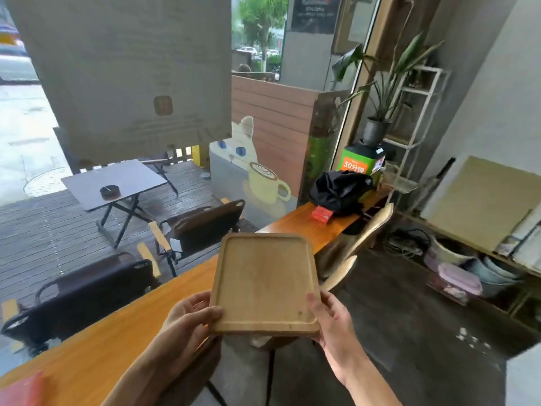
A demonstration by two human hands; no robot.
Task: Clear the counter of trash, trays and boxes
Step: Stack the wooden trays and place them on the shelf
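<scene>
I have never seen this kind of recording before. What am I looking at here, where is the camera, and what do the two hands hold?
There is no machine here. A person wears one wide-angle camera on the head, so the single picture looks forward and down at their own two bare hands.

Both hands hold an empty rectangular light wooden tray in the air, over the edge of the long orange-brown wooden counter. The left hand grips its near left corner, and the right hand grips its near right side, fingers curled under it.

Farther along the counter lie a crumpled black plastic bag and, beside it, a small red box. Through the window you see an outdoor deck with a grey folding table and dark chairs.
</scene>
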